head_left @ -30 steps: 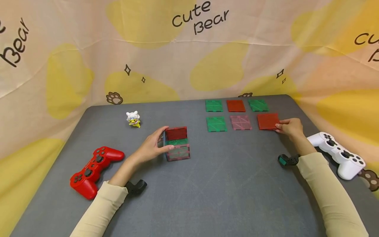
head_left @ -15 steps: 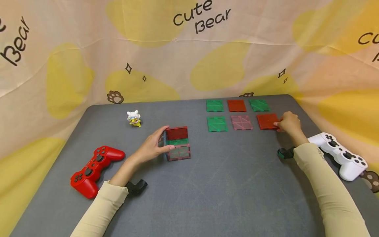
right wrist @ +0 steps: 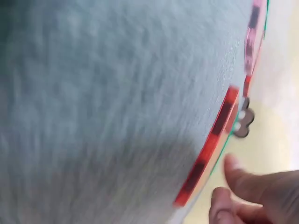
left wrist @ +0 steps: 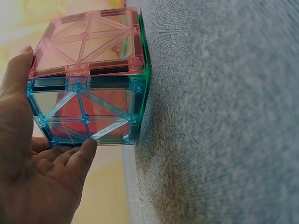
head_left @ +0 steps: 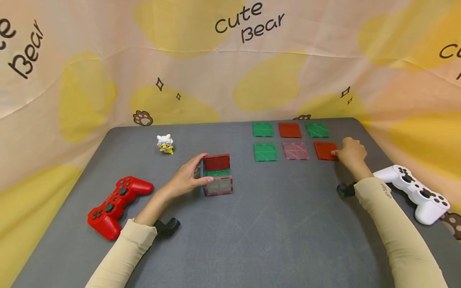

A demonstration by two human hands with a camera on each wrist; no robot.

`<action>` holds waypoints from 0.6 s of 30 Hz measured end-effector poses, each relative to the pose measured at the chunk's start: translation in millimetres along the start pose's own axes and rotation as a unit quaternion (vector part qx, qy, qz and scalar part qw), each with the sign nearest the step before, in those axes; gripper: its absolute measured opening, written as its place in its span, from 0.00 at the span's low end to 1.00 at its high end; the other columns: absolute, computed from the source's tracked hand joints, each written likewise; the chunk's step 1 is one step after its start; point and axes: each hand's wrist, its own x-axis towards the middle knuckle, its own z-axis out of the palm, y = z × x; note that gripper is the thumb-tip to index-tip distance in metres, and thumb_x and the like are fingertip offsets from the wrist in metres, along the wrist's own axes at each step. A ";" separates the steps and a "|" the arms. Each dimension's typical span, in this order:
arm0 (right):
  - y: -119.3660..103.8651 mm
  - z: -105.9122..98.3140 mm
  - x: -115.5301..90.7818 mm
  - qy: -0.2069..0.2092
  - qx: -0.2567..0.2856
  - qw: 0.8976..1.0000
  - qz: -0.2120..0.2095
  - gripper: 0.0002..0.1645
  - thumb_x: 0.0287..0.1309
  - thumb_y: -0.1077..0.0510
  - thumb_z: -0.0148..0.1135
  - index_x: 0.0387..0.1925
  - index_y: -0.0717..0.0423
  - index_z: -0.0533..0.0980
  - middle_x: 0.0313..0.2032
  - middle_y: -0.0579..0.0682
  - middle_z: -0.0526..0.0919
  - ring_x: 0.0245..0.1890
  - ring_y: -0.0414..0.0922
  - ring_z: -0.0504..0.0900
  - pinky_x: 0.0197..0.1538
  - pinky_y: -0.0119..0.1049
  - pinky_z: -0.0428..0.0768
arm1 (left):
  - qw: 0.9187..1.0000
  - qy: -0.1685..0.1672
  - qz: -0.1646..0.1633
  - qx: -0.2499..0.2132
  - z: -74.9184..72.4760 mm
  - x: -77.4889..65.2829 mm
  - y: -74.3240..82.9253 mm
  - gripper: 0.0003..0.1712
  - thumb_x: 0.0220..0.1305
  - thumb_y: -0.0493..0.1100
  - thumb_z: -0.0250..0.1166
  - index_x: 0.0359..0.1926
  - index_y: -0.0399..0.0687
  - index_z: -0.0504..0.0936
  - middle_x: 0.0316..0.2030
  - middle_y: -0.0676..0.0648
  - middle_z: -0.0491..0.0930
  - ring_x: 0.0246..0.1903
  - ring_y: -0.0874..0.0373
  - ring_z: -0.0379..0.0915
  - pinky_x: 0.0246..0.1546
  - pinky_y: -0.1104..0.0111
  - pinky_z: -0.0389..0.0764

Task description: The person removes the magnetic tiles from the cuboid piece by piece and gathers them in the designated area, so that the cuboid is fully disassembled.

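Left grip — pinching tile box | Right grip — by red tile, pinch unclear

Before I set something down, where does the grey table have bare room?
Bare: the wide near middle of the grey table, between both sleeves, and the patch behind the tile box, between the figurine and the six flat tiles. Crowded: back right, where those tiles lie beside the right hand.

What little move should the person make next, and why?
Perhaps pinch the nearer red tile by its right edge and lift it, since the right hand is at that edge while the left hand holds the box, whose top looks open.
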 end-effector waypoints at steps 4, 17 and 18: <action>-24.7 7.3 -8.2 0.059 0.046 0.993 -0.090 0.19 0.57 0.54 0.59 0.23 0.68 0.72 0.20 0.62 0.74 0.21 0.60 0.74 0.22 0.46 0.69 | 1.000 0.000 -0.006 0.002 -1.0 -0.5 1.6 0.45 0.53 0.45 0.68 0.67 0.38 0.55 0.62 0.36 0.63 0.60 0.44 0.63 0.59 0.52 0.67; -130.5 41.5 -50.8 -0.148 0.382 0.877 -0.251 0.30 0.57 0.59 0.59 0.61 0.62 0.67 0.58 0.62 0.72 0.55 0.56 0.75 0.50 0.40 0.78 | 1.000 0.008 -0.005 -0.002 0.1 -0.9 2.4 0.46 0.51 0.45 0.70 0.66 0.36 0.56 0.62 0.36 0.63 0.59 0.43 0.65 0.56 0.52 0.69; -137.1 45.3 -55.8 -0.162 0.400 0.865 -0.256 0.30 0.57 0.60 0.60 0.61 0.62 0.66 0.58 0.63 0.72 0.56 0.56 0.74 0.51 0.38 0.77 | 1.000 0.008 -0.004 -0.005 0.7 -1.3 2.4 0.46 0.51 0.44 0.70 0.66 0.36 0.56 0.62 0.35 0.63 0.60 0.42 0.65 0.56 0.52 0.69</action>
